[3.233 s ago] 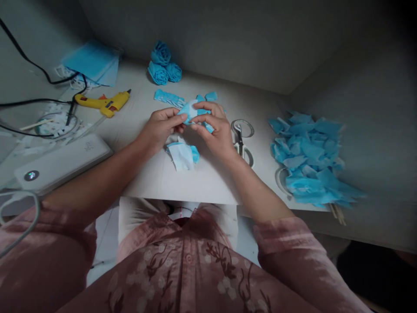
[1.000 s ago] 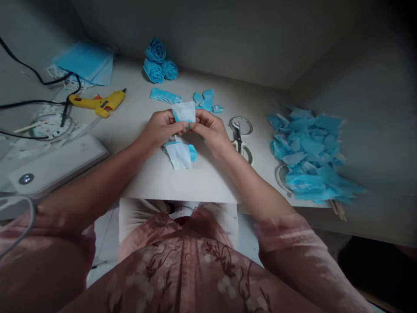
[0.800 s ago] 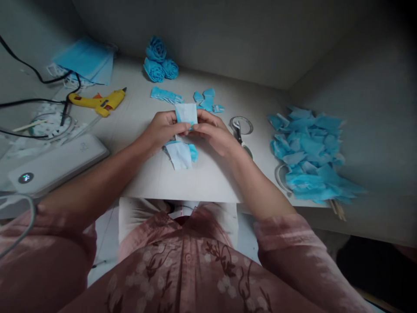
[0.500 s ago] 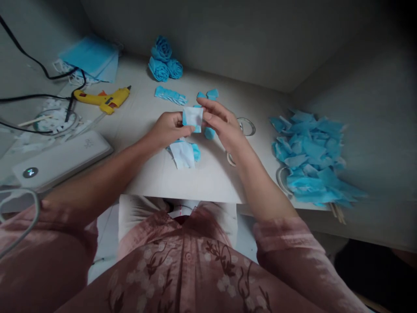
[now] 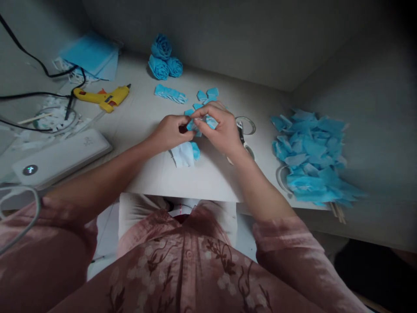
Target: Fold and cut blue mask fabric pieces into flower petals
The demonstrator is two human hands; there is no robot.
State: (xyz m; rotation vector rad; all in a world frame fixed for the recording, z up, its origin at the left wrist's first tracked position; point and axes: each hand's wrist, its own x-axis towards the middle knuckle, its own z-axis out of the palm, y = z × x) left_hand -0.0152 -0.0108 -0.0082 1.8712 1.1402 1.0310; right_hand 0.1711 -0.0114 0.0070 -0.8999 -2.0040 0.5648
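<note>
Fabric piece (image 5: pixel 196 127), blue and white and mostly covered by my fingers, is pinched between both my hands above the table (image 5: pixel 163 176). My right hand (image 5: pixel 216 126) grips it with thumb and curled fingers; my left hand (image 5: pixel 172 131) closes on its near-left side, though I cannot tell exactly how those fingertips meet it. Just below my grip lies a white-and-blue scrap (image 5: pixel 183 154). Beyond my fingers are small cut pieces (image 5: pixel 212 92), with a fringed blue strip (image 5: pixel 170 94) to their left. Beside my right wrist, scissors (image 5: pixel 241 130) lie partly hidden, next to a clear ring (image 5: pixel 249 126). Farther right, a heap of blue pieces (image 5: pixel 308 150) covers part of a pale ring (image 5: pixel 282 178), with thin sticks (image 5: pixel 338 212) poking out over the table edge. Three blue rosettes (image 5: pixel 161 46) stand at the back. On my left are a yellow glue gun (image 5: pixel 110 99), stacked masks (image 5: pixel 89 54) and a white power bank (image 5: pixel 61 158)
</note>
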